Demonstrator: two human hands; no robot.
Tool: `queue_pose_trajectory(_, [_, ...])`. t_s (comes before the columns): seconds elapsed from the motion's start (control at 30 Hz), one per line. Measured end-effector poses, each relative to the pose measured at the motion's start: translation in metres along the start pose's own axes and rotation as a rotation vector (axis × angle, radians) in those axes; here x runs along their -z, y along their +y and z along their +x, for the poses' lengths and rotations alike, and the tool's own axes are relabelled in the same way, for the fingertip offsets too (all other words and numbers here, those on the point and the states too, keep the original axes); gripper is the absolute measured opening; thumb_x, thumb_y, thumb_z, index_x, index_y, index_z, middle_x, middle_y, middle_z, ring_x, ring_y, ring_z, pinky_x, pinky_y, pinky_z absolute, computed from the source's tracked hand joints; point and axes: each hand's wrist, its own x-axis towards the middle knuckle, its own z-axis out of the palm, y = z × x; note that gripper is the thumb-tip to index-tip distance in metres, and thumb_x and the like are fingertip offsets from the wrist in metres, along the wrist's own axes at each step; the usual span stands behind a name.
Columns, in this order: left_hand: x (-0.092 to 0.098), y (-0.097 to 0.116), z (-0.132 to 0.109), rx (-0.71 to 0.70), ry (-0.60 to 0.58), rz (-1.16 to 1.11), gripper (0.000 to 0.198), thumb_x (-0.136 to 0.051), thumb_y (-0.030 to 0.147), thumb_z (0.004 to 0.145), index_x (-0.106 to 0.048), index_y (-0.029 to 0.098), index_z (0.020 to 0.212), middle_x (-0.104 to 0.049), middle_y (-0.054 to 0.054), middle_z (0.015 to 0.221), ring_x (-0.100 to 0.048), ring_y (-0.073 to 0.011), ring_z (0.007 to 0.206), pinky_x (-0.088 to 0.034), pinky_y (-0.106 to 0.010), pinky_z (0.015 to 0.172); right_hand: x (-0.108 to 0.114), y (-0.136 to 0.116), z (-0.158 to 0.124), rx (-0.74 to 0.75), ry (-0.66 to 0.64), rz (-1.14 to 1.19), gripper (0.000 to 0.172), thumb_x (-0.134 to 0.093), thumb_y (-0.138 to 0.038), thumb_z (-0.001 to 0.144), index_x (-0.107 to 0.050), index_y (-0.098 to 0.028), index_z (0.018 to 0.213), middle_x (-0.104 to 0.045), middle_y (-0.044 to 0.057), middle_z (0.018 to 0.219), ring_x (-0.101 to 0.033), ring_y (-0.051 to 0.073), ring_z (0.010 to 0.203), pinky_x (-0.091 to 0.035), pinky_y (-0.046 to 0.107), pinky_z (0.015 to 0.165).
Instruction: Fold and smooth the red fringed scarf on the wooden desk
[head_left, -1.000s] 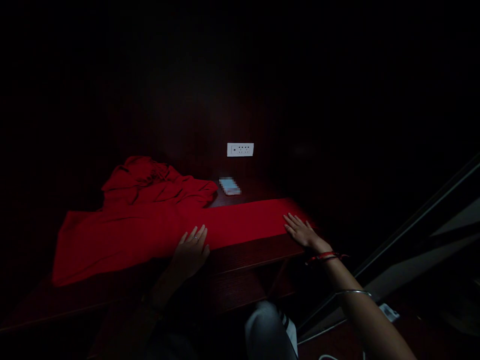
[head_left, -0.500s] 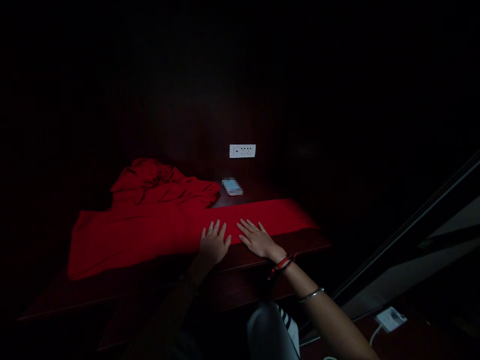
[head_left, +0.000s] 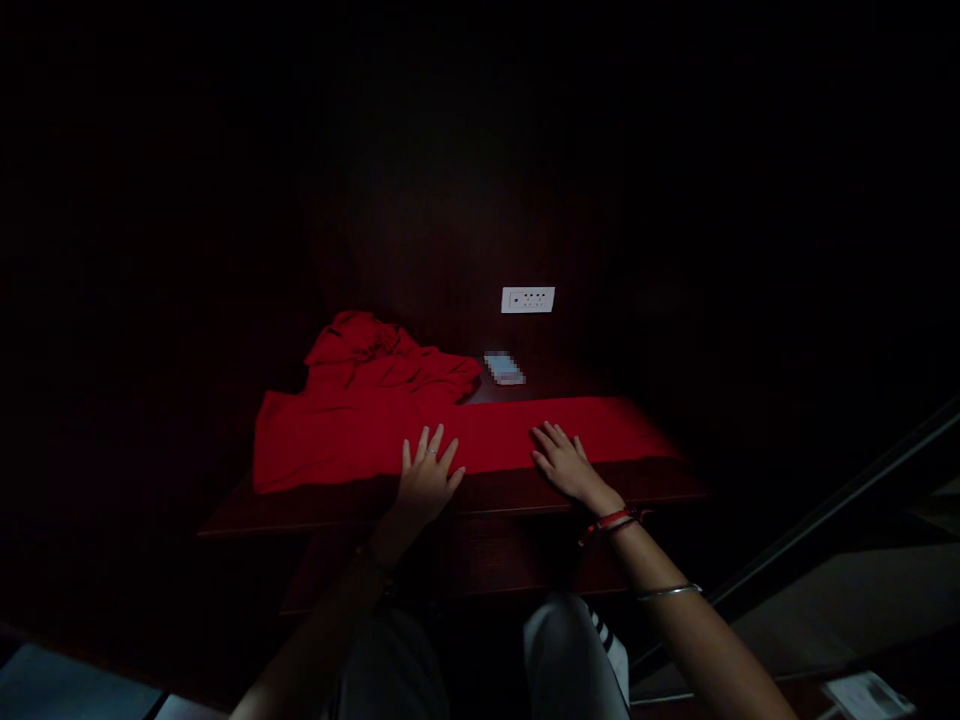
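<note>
Your red cloth (head_left: 487,438) is lying on the desk (head_left: 495,496), stretching along its front part from left to right. At the desk's left, behind the flat part, a red heap (head_left: 382,365) is bunching up in soft folds, and I am not seeing if it is the same piece. Your left hand (head_left: 427,482) is resting near the middle of the desk's front edge, palm down, with its fingers spreading wide on the cloth. Your right hand (head_left: 567,466) is resting farther right along that edge, palm down too, with its fingers stretching out flat. You are wearing a ring (head_left: 431,452) on the left, and a red band (head_left: 615,520) and a silver bangle (head_left: 670,592) on the right. At the back of the desk, a pale flat thing (head_left: 504,368) is lying, but its top is looking all blocky. Just above the desk's back, a white socket (head_left: 528,300) is sitting on the dark wall (head_left: 450,250). Your legs (head_left: 566,650) are showing below the desk's front edge
</note>
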Motion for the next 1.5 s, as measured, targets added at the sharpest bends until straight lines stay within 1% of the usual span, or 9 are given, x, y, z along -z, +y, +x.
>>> queue_pose_trajectory(0.17, [0.019, -0.089, -0.025, 0.052, -0.055, 0.054, 0.053, -0.033, 0.046, 0.083, -0.029, 0.022, 0.130, -0.021, -0.008, 0.139, -0.016, -0.0260, 0.127, -0.024, -0.046, 0.097, -0.002, -0.069, 0.006, 0.418, -0.016, 0.138, 0.052, -0.027, -0.045, 0.085, -0.023, -0.024, 0.133, -0.018, 0.005, 0.140, -0.012, 0.020, 0.128, -0.014, 0.045, 0.100])
queue_pose_trajectory(0.3, [0.027, -0.154, -0.046, 0.473, -0.094, 0.149, 0.056, -0.027, 0.047, 0.084, -0.034, 0.013, 0.127, -0.028, -0.018, 0.134, -0.026, -0.0328, 0.122, -0.031, -0.046, 0.091, -0.016, -0.090, 0.009, 0.444, -0.057, 0.064, 0.049, -0.025, -0.045, 0.086, -0.027, -0.026, 0.131, -0.024, 0.005, 0.138, -0.015, 0.022, 0.127, -0.012, 0.049, 0.099])
queue_pose_trajectory(0.4, [0.030, -0.179, -0.053, 0.595, -0.161, 0.177, 0.064, -0.029, 0.052, 0.081, -0.034, 0.007, 0.126, -0.036, -0.024, 0.127, -0.037, -0.0332, 0.114, -0.035, -0.042, 0.087, -0.023, -0.089, 0.010, 0.425, -0.045, 0.034, 0.048, -0.023, -0.045, 0.087, -0.028, -0.027, 0.131, -0.027, 0.004, 0.137, -0.018, 0.021, 0.126, -0.012, 0.048, 0.099])
queue_pose_trajectory(0.57, [0.040, -0.188, -0.050, 0.355, -0.278, 0.207, 0.055, -0.032, 0.051, 0.081, -0.035, 0.020, 0.126, -0.039, -0.013, 0.128, -0.041, -0.0285, 0.112, -0.039, -0.039, 0.083, -0.022, -0.085, 0.009, 0.414, -0.012, 0.050, 0.048, -0.027, -0.046, 0.086, -0.032, -0.025, 0.129, -0.030, 0.004, 0.136, -0.022, 0.020, 0.125, -0.015, 0.044, 0.100])
queue_pose_trajectory(0.73, [0.058, -0.197, -0.046, 0.256, -0.357, 0.319, 0.040, -0.029, 0.022, 0.083, -0.042, 0.018, 0.121, -0.052, -0.012, 0.111, -0.054, -0.0233, 0.092, -0.044, -0.032, 0.072, -0.024, -0.080, 0.008, 0.405, 0.016, 0.045, 0.044, -0.029, -0.039, 0.087, -0.035, -0.023, 0.128, -0.033, 0.005, 0.134, -0.025, 0.019, 0.124, -0.020, 0.042, 0.099])
queue_pose_trajectory(1.1, [0.096, -0.194, -0.045, 0.574, -0.341, 0.353, 0.034, -0.028, 0.021, 0.082, -0.042, 0.013, 0.112, -0.050, -0.014, 0.094, -0.058, -0.0241, 0.067, -0.041, -0.029, 0.051, -0.011, -0.059, 0.012, 0.525, -0.040, -0.084, 0.042, -0.035, -0.023, 0.085, -0.037, -0.016, 0.127, -0.038, 0.010, 0.131, -0.031, 0.022, 0.121, -0.029, 0.041, 0.096])
queue_pose_trajectory(1.23, [0.110, -0.192, -0.044, 0.674, -0.283, 0.353, 0.042, -0.026, 0.023, 0.082, -0.033, 0.016, 0.123, -0.050, -0.018, 0.099, -0.058, -0.0307, 0.071, -0.041, -0.032, 0.049, -0.014, -0.046, 0.008, 0.547, -0.016, -0.065, 0.042, -0.033, -0.022, 0.086, -0.037, -0.016, 0.127, -0.038, 0.010, 0.131, -0.031, 0.020, 0.121, -0.029, 0.040, 0.097])
queue_pose_trajectory(1.4, [0.109, -0.194, -0.046, 0.655, -0.592, 0.171, 0.073, -0.056, 0.026, 0.069, -0.022, 0.021, 0.132, -0.038, -0.018, 0.125, -0.054, -0.0310, 0.095, -0.045, -0.033, 0.067, -0.018, -0.042, 0.007, 0.556, 0.009, -0.027, 0.042, -0.031, -0.022, 0.086, -0.035, -0.016, 0.128, -0.036, 0.010, 0.132, -0.028, 0.019, 0.123, -0.028, 0.041, 0.097])
queue_pose_trajectory(1.5, [0.104, -0.172, -0.042, 0.525, -0.654, 0.183, 0.072, -0.058, 0.032, 0.069, -0.023, 0.025, 0.132, -0.018, -0.014, 0.139, -0.032, -0.0351, 0.117, -0.039, -0.042, 0.084, -0.020, -0.046, 0.008, 0.559, 0.027, -0.027, 0.042, -0.032, -0.024, 0.086, -0.036, -0.016, 0.127, -0.037, 0.010, 0.131, -0.028, 0.020, 0.123, -0.028, 0.043, 0.096])
